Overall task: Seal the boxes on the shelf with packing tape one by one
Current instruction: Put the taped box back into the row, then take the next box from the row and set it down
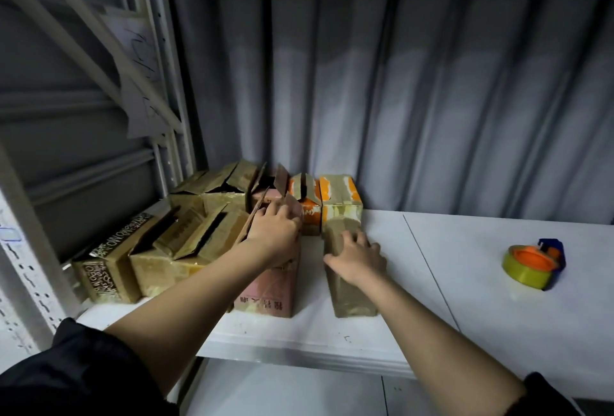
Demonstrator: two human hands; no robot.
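Cardboard pink box (265, 286) under left hand (275, 227), bare shelf (481, 309) rightward.

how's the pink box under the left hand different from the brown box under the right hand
The pink box has its top flaps standing open; the brown box is closed and glossy with tape. The left hand holds a flap of the pink box; the right hand rests on the brown box. Both stand on the white shelf.
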